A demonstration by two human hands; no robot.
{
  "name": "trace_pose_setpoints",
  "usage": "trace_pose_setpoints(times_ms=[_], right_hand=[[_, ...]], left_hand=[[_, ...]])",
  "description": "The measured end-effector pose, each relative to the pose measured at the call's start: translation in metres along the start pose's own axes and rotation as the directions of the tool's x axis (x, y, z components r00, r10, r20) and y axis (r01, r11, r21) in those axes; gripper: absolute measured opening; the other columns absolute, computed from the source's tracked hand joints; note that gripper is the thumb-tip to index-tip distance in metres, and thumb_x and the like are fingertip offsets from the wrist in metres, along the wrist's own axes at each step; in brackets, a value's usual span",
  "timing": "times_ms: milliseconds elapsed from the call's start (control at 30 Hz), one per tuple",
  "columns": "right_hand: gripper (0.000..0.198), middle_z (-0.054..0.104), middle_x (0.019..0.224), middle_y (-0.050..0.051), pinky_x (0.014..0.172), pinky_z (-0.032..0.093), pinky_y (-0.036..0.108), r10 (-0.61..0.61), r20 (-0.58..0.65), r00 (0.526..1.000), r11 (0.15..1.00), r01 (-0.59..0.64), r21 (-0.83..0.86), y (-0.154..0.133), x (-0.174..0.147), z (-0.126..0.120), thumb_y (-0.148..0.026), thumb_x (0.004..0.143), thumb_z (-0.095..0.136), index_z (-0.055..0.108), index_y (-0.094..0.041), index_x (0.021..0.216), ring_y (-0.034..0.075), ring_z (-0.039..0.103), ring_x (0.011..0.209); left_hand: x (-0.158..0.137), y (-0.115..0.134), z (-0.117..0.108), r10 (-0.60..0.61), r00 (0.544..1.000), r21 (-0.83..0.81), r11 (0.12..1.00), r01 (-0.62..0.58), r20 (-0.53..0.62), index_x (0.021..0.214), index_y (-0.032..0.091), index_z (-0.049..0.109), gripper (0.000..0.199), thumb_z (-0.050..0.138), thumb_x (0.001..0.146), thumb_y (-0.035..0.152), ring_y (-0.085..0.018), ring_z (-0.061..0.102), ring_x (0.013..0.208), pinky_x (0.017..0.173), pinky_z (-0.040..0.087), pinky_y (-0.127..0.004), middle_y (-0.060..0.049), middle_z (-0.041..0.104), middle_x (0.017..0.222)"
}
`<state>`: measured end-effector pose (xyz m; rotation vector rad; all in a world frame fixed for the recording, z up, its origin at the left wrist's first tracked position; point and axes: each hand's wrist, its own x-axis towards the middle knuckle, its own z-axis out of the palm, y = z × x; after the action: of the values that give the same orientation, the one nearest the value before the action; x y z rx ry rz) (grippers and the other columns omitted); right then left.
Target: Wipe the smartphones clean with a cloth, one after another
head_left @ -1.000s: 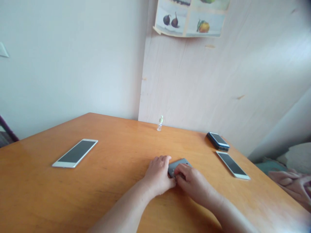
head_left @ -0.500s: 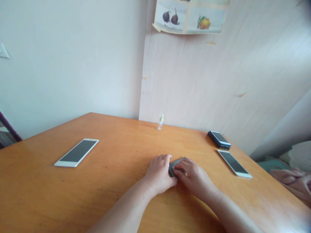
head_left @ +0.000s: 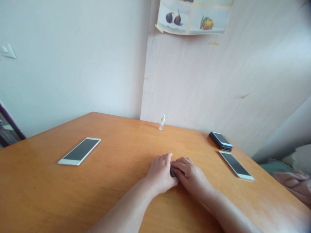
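Observation:
At the near middle of the table, my left hand [head_left: 160,173] is closed round the left side of a dark, flat phone [head_left: 172,173]. Most of the phone is covered by my hands, so only a narrow dark strip shows. My right hand [head_left: 191,174] lies over its right part, fingers bunched and bent downward. Whatever the right fingertips pinch is hidden now. Both hands rest low at the tabletop, nearly touching each other.
A white phone [head_left: 79,151] lies on the wooden table [head_left: 121,142] to the left, another white phone [head_left: 236,165] to the right. Behind that one is a stack of phones [head_left: 221,141]. A small clear bottle [head_left: 162,123] stands near the wall; crumpled cloth [head_left: 293,184] lies beyond the right edge.
My right fingers have slid over the phone, covering more of it. A pale bit seen at their tips before is now hidden. The left hand keeps its hold; the view has shifted slightly.

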<state>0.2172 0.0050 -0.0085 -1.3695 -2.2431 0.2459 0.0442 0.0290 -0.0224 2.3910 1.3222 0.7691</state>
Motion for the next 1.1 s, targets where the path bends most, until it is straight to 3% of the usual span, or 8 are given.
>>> trace_pose_setpoints(times_ms=[200, 367, 433, 600, 667, 933, 1000, 1100], right_hand=[[0.023, 0.067, 0.098, 0.006, 0.088, 0.044, 0.031, 0.235, -0.09, 0.968, 0.961, -0.245, -0.128, 0.026, 0.004, -0.008, -0.022, 0.091, 0.051, 0.073, -0.024, 0.098, 0.02, 0.059, 0.097], [0.024, 0.065, 0.096, 0.005, 0.084, 0.045, 0.029, 0.083, -0.004, 0.997, 0.997, -0.083, 0.006, 0.001, 0.006, 0.0, -0.024, 0.093, 0.049, 0.073, -0.026, 0.098, 0.018, 0.06, 0.094], [0.024, 0.065, 0.094, 0.005, 0.083, 0.045, 0.028, 0.085, -0.001, 0.996, 0.996, -0.085, 0.019, -0.001, 0.007, 0.002, -0.024, 0.093, 0.049, 0.073, -0.025, 0.096, 0.018, 0.06, 0.092], [0.02, 0.063, 0.087, 0.005, 0.076, 0.043, 0.027, 0.372, -0.116, 0.921, 0.919, -0.383, -0.094, 0.036, 0.009, -0.01, -0.025, 0.09, 0.052, 0.072, -0.021, 0.091, 0.018, 0.06, 0.084], [0.019, 0.062, 0.085, 0.005, 0.074, 0.042, 0.027, 0.422, -0.149, 0.894, 0.89, -0.44, -0.119, 0.043, 0.006, -0.013, -0.025, 0.09, 0.052, 0.07, -0.019, 0.089, 0.018, 0.06, 0.083], [0.016, 0.064, 0.087, 0.003, 0.074, 0.041, 0.025, 0.126, 0.018, 0.992, 0.992, -0.126, 0.014, -0.004, 0.001, 0.003, -0.02, 0.089, 0.051, 0.066, -0.022, 0.084, 0.016, 0.059, 0.084], [0.014, 0.064, 0.086, 0.004, 0.073, 0.041, 0.026, 0.221, -0.013, 0.975, 0.974, -0.221, -0.048, 0.009, 0.002, -0.003, -0.02, 0.088, 0.051, 0.065, -0.021, 0.084, 0.017, 0.059, 0.082], [0.015, 0.064, 0.082, 0.005, 0.07, 0.039, 0.027, 0.417, -0.119, 0.901, 0.891, -0.431, -0.142, 0.039, 0.001, -0.015, -0.023, 0.088, 0.051, 0.063, -0.019, 0.081, 0.018, 0.059, 0.079]], left_hand=[[0.0, 0.001, -0.002, -0.019, 0.999, -0.016, 1.0, 0.02, 0.044, 0.141, 0.014, 0.036, 0.085, 0.067, 0.064, 0.033, -0.033, 0.056, 0.112, 0.098, 0.044, -0.044, -0.015, 0.061, 0.125], [0.001, 0.001, -0.001, -0.035, 0.999, -0.018, 0.999, 0.036, 0.036, 0.145, 0.014, 0.032, 0.09, 0.067, 0.065, 0.032, -0.034, 0.055, 0.114, 0.099, 0.043, -0.044, -0.016, 0.059, 0.127], [0.0, 0.001, -0.002, -0.036, 0.999, -0.017, 0.999, 0.036, 0.038, 0.146, 0.013, 0.031, 0.091, 0.067, 0.065, 0.032, -0.034, 0.055, 0.114, 0.099, 0.043, -0.044, -0.016, 0.059, 0.127], [0.0, 0.001, -0.003, -0.03, 0.998, -0.02, 0.999, 0.031, 0.062, 0.147, 0.014, 0.029, 0.092, 0.068, 0.066, 0.035, -0.034, 0.054, 0.116, 0.1, 0.042, -0.045, -0.016, 0.059, 0.127], [0.0, 0.0, -0.003, -0.029, 0.998, -0.022, 0.999, 0.031, 0.061, 0.147, 0.014, 0.03, 0.091, 0.068, 0.066, 0.035, -0.034, 0.054, 0.116, 0.1, 0.042, -0.045, -0.016, 0.06, 0.126], [0.0, 0.0, -0.004, -0.023, 0.998, -0.016, 1.0, 0.024, 0.057, 0.144, 0.014, 0.035, 0.088, 0.068, 0.065, 0.032, -0.033, 0.055, 0.113, 0.099, 0.042, -0.044, -0.016, 0.059, 0.127], [0.0, 0.001, -0.005, -0.026, 0.998, -0.018, 0.999, 0.027, 0.063, 0.144, 0.013, 0.034, 0.088, 0.068, 0.065, 0.033, -0.033, 0.055, 0.114, 0.099, 0.042, -0.044, -0.017, 0.059, 0.126], [0.0, 0.002, -0.006, -0.036, 0.996, -0.028, 0.999, 0.038, 0.079, 0.144, 0.014, 0.034, 0.088, 0.068, 0.066, 0.033, -0.033, 0.054, 0.115, 0.1, 0.042, -0.045, -0.016, 0.059, 0.126]])
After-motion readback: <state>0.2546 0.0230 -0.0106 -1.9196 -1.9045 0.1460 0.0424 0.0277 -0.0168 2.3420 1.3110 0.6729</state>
